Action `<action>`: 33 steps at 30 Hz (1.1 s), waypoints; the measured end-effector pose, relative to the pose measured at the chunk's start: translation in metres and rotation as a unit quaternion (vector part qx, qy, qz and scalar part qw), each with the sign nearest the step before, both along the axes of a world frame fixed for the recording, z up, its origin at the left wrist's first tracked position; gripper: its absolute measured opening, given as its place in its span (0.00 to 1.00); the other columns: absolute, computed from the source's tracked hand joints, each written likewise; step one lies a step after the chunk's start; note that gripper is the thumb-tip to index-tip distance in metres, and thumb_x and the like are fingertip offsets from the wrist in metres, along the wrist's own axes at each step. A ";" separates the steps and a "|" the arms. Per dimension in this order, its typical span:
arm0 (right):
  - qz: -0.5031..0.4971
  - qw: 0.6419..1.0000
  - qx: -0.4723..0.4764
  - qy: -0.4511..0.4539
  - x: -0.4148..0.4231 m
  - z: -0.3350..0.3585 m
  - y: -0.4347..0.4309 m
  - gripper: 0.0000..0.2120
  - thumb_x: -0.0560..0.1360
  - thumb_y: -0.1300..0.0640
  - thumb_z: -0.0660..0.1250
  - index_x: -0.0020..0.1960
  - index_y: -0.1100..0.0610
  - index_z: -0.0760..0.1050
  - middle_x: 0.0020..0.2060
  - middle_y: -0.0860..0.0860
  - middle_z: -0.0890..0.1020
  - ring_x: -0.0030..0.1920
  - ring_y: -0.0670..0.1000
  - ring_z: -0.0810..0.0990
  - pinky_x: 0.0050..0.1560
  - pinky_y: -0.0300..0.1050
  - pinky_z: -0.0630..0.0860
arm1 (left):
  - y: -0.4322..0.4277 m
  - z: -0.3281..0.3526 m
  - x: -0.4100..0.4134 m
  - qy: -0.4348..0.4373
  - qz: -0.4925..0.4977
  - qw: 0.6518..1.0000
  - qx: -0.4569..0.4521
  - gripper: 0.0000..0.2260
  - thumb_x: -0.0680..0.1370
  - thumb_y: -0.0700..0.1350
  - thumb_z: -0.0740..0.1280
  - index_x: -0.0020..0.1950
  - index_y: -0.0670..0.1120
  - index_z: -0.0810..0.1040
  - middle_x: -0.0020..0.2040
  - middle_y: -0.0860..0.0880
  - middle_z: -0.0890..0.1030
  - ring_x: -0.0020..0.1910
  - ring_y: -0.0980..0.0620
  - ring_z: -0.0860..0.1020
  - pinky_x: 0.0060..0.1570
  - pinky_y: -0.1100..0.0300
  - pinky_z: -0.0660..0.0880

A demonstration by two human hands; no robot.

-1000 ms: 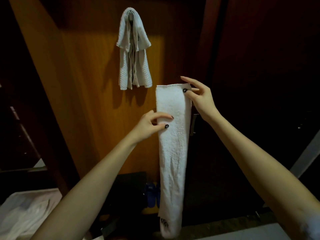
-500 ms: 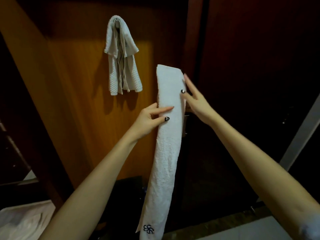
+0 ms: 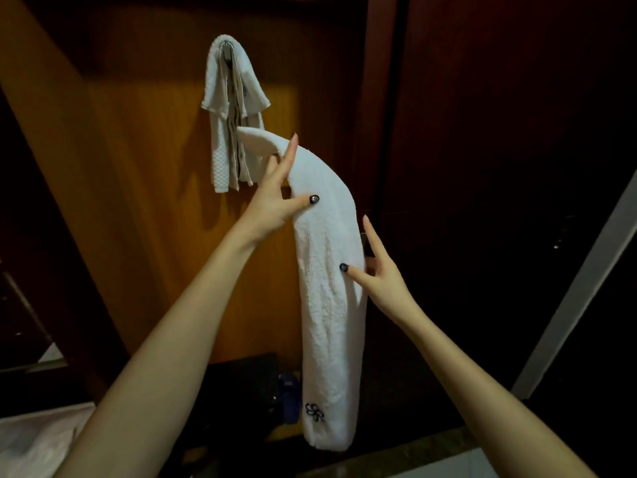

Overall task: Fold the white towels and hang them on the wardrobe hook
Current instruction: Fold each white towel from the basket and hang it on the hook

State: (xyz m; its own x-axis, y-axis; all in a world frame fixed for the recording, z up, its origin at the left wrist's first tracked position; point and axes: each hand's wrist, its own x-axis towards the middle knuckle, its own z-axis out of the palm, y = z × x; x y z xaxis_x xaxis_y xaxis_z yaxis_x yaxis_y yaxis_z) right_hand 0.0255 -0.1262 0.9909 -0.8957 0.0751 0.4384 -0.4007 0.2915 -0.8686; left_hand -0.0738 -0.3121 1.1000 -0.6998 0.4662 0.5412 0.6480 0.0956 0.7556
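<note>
As 1 hung towel (image 3: pixel 234 112) already drapes the wardrobe hook (image 3: pixel 226 50) at upper left, let your left hand (image 3: pixel 275 201), pinching the folded towel (image 3: pixel 327 305) near its flopped-over top with the thumb in front, carry the midpoint over that hook so both halves drop evenly. The towel hangs in the air before the wardrobe door (image 3: pixel 138 236): long, narrow, white terry, with a dark emblem (image 3: pixel 314 412) near the bottom. Your right hand (image 3: pixel 375 270) pinches its middle edge.

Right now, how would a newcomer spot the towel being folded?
On the wooden wardrobe door, a waffle towel hangs. Right of it, the left hand and right hand grip a long towel, alone bearing a dark flower emblem.
</note>
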 end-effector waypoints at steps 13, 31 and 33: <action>-0.147 0.977 0.141 0.057 -0.017 0.019 -0.017 0.24 0.77 0.61 0.63 0.72 0.46 0.69 0.68 0.50 0.69 0.68 0.43 0.67 0.65 0.31 0.61 | -0.005 -0.027 0.002 -0.007 0.099 0.994 0.043 0.27 0.78 0.40 0.66 0.76 0.47 0.63 0.67 0.43 0.65 0.63 0.53 0.67 0.59 0.65 0.71; -0.256 0.926 0.198 0.193 -0.028 0.007 -0.066 0.25 0.76 0.61 0.65 0.68 0.50 0.58 0.51 0.59 0.82 0.46 0.58 0.84 0.42 0.51 0.81 | 0.003 -0.002 0.024 -0.034 0.058 0.998 0.001 0.22 0.84 0.42 0.53 0.78 0.52 0.54 0.66 0.46 0.60 0.43 0.55 0.71 0.38 0.65 0.76; -0.228 0.921 0.227 0.221 -0.026 0.008 -0.056 0.25 0.77 0.65 0.64 0.71 0.52 0.63 0.53 0.59 0.81 0.47 0.57 0.83 0.42 0.50 0.81 | -0.002 -0.001 0.019 0.000 0.097 0.995 -0.026 0.22 0.84 0.44 0.53 0.78 0.52 0.54 0.62 0.48 0.61 0.50 0.51 0.71 0.48 0.58 0.78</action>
